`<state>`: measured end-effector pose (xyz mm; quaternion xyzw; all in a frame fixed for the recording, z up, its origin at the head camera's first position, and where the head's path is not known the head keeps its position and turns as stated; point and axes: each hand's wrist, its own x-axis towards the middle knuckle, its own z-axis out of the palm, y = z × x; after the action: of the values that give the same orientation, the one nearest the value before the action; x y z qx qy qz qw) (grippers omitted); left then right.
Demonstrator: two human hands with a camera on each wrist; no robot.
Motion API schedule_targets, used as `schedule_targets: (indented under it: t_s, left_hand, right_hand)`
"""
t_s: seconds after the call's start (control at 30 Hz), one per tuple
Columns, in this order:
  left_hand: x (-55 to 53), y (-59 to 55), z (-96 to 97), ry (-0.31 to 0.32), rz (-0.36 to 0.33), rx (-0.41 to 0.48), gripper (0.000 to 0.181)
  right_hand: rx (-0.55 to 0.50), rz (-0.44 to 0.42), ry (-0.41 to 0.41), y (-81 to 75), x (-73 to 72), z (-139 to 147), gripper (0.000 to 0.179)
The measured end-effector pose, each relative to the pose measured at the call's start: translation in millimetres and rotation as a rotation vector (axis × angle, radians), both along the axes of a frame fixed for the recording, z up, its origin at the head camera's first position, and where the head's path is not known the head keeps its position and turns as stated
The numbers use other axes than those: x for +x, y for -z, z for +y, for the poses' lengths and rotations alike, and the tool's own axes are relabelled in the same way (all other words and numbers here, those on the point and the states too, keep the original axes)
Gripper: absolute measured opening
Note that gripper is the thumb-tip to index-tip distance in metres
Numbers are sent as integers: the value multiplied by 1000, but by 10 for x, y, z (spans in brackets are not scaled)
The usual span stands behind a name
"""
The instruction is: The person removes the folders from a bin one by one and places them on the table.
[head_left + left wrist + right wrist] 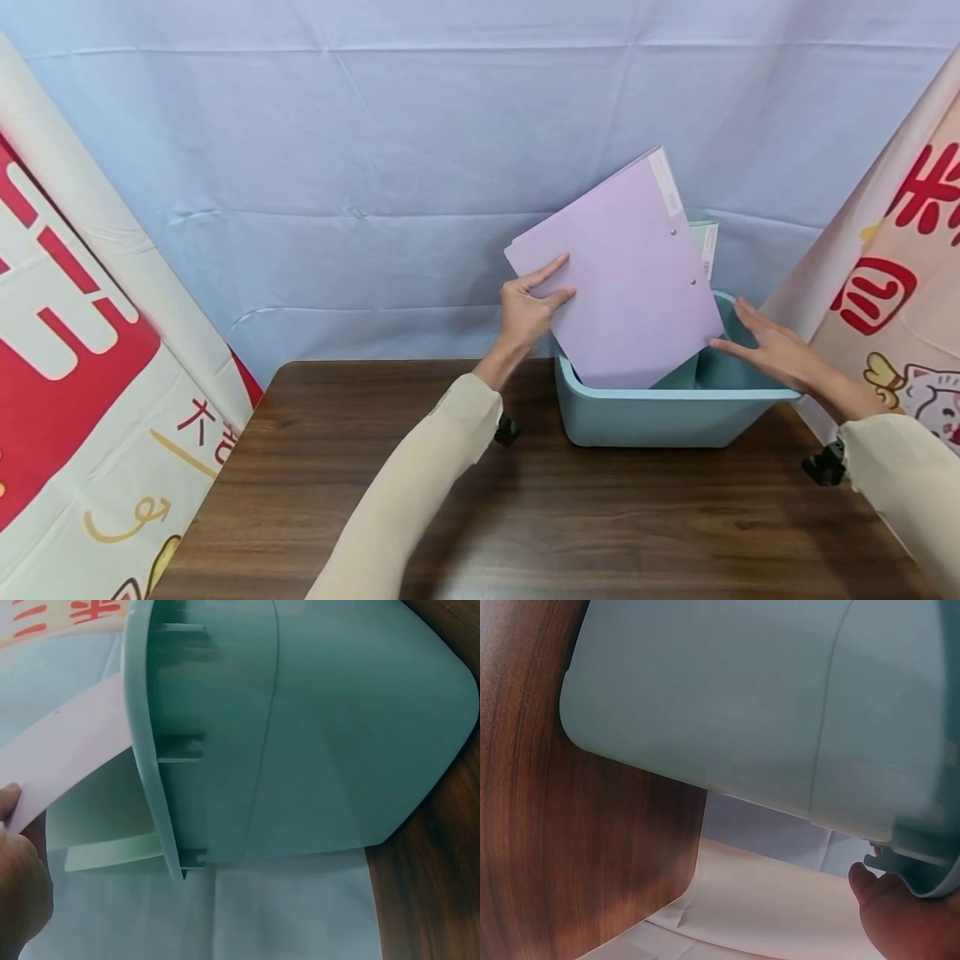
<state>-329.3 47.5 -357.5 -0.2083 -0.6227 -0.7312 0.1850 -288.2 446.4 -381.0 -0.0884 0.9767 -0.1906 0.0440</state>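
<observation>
A light purple file folder (pixel 618 275) with a white label strip and two rivets leans at a tilt, its lower corner inside a teal plastic bin (pixel 675 421). My left hand (pixel 525 312) grips the folder's left edge; the left wrist view shows the folder (pixel 71 754) pinched between thumb and fingers. Behind it a green folder (pixel 705 242) stands in the bin, mostly hidden. Over the bin's right end, my right hand (pixel 783 354) has its fingers extended, the thumb tip at the purple folder's right corner. In the right wrist view this hand (pixel 911 919) is beside the bin's rim.
The bin stands near the back of a brown wood-grain table (pixel 600 517). Behind hangs a pale blue cloth (pixel 375 183). Printed cloths flank the table at left (pixel 97 375) and right (pixel 900 308).
</observation>
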Motion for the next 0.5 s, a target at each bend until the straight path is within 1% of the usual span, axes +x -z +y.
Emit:
schedule_targets:
  t_s: [0.1,0.27,0.37,0.5]
  left_hand:
    - [23,-14,-28,-6,-18,16,52]
    - [55,-29,-76,6,-45,59,54]
    - [80,-42,-104,12,-50,85,55]
    - [120,-75,-143,6,-44,93,56]
  right_hand:
    - [6,0,1,1,13,-1,100]
    - [2,3,1,4,18,3,100]
    - [7,12,0,12,6,9,99]
    - [7,29,-3,21,-14,10,99]
